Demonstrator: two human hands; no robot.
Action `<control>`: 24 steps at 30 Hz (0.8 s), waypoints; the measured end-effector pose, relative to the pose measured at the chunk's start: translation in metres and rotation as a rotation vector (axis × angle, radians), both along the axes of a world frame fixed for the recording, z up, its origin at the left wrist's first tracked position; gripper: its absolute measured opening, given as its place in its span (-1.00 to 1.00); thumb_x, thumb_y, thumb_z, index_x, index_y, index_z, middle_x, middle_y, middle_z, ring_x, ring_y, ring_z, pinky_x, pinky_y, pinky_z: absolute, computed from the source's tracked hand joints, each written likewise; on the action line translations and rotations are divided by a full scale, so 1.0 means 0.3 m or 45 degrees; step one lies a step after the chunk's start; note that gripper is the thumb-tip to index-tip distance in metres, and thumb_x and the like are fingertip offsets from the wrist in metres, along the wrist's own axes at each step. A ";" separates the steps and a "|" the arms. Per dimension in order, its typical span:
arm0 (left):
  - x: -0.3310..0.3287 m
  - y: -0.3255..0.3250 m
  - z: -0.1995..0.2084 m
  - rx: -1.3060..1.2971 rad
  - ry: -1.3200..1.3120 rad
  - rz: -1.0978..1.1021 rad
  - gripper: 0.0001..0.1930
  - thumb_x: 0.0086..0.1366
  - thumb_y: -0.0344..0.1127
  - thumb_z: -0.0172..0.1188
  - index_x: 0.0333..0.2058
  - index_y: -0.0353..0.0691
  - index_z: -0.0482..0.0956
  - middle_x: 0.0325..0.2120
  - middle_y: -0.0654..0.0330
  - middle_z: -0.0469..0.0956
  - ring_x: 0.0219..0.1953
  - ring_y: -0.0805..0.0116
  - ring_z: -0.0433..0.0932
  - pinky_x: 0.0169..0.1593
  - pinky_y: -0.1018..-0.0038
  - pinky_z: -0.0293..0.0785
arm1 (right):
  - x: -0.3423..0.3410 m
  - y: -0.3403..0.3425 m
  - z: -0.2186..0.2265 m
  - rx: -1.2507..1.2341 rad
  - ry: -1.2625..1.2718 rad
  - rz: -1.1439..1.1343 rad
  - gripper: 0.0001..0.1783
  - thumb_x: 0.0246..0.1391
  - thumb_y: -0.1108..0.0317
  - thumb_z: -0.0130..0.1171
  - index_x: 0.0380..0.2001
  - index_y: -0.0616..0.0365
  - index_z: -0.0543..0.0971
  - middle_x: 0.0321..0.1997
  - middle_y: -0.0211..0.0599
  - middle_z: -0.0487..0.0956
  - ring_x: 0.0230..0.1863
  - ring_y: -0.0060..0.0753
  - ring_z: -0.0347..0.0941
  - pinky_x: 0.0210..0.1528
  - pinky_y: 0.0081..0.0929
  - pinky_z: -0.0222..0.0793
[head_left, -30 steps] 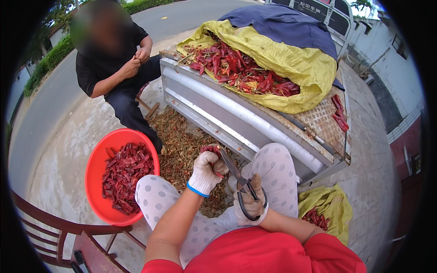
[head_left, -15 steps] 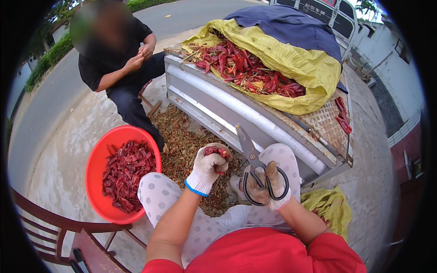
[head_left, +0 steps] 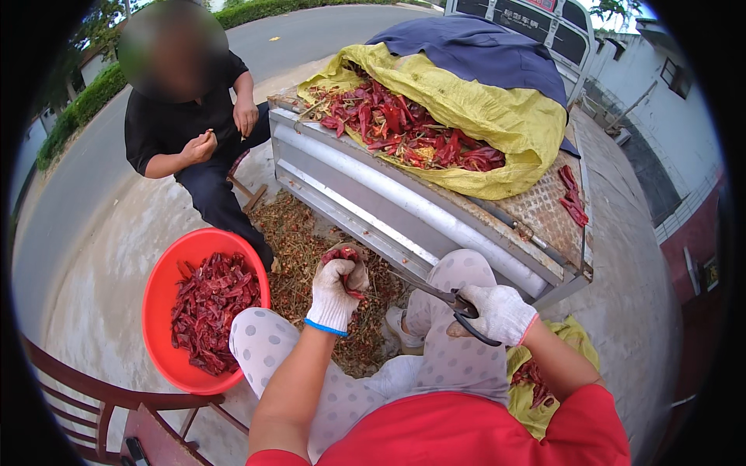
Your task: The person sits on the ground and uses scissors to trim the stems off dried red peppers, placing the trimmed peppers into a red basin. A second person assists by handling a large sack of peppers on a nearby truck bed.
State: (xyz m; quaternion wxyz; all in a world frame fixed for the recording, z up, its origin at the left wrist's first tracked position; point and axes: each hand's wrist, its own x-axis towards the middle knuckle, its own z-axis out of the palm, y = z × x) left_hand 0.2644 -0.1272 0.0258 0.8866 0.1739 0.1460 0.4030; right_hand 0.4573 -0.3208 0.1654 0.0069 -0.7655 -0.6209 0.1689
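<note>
My left hand (head_left: 336, 291), in a white work glove, is closed around a few dried red chilies (head_left: 342, 255) held over my knees. To its right, my gloved right hand (head_left: 499, 313) grips black-handled scissors (head_left: 439, 295), with the blades pointing left toward the chilies and a gap between the two. A red plastic basin (head_left: 159, 307) with cut red chilies (head_left: 210, 307) stands on the ground by my left knee.
A grey metal cart bed (head_left: 404, 206) in front carries a yellow sack (head_left: 497, 116) of red chilies under a blue cloth. Stems and scraps (head_left: 299, 248) litter the ground. A person in black (head_left: 194, 147) sits at left. A wooden chair (head_left: 101, 396) is at lower left, a yellow bag (head_left: 544, 380) beside my right leg.
My right hand with the scissors has drawn away to the right and lowered, so the blades left the chilies. My left hand stays with the chilies raised.
</note>
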 end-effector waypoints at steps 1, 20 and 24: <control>0.000 0.000 0.007 0.007 0.050 0.010 -0.79 0.00 -0.51 0.01 -0.34 -0.39 0.50 -0.74 0.25 0.23 -0.72 0.42 0.10 -0.60 0.46 0.03 | 0.024 -0.015 0.035 0.027 -0.068 -0.067 -0.49 0.07 -0.17 0.15 -0.23 0.08 0.57 -0.31 0.02 0.63 -0.23 0.13 0.58 -0.18 -0.05 0.48; 0.024 -0.051 -0.002 0.382 0.341 -0.152 -0.58 -0.03 -0.59 0.26 -0.12 -0.26 0.50 -0.40 0.22 0.47 -0.35 0.33 0.52 -0.12 0.24 0.63 | 0.488 0.231 0.130 0.730 -0.599 0.039 -0.71 0.08 0.25 0.12 -0.11 0.01 0.56 -0.09 -0.12 0.56 -0.16 0.02 0.57 -0.14 -0.10 0.50; 0.009 -0.044 0.007 0.352 0.379 -0.173 -0.65 -0.03 -0.60 0.28 -0.20 -0.29 0.52 -0.41 0.22 0.49 -0.38 0.32 0.55 -0.10 0.26 0.62 | 0.352 0.543 0.120 0.789 -0.573 0.318 -0.63 0.10 0.38 0.08 0.02 -0.04 0.51 0.05 -0.20 0.50 -0.15 -0.02 0.58 -0.15 -0.11 0.52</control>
